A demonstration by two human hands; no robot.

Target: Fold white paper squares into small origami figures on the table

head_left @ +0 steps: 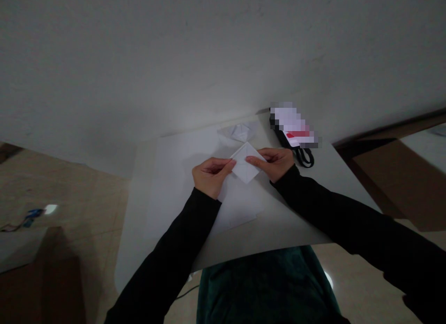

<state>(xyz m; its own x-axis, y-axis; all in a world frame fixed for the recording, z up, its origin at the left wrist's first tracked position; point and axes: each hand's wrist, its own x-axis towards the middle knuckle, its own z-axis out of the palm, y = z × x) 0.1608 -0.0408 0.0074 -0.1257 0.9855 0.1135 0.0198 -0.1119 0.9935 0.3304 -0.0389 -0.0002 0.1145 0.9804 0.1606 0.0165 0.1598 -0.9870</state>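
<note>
A small square of folded white paper [246,170] is held up over the table, turned so that its corners point up, down and to the sides. My left hand [213,174] pinches its left corner between thumb and fingers. On the opposite side my right hand [277,162] grips the right corner, its thumb lying across the front face near the centre crease. Just behind, a second folded white paper piece [241,131] rests on the tabletop. White paper sheets [184,184] lie flat beneath and to the left of my hands.
The white table [216,256] stands against a grey wall [209,63]. At its back right lies a dark-edged device or case [284,137] with a strap [307,157], its top pixelated. Dark green fabric [268,287] covers my lap below the front edge.
</note>
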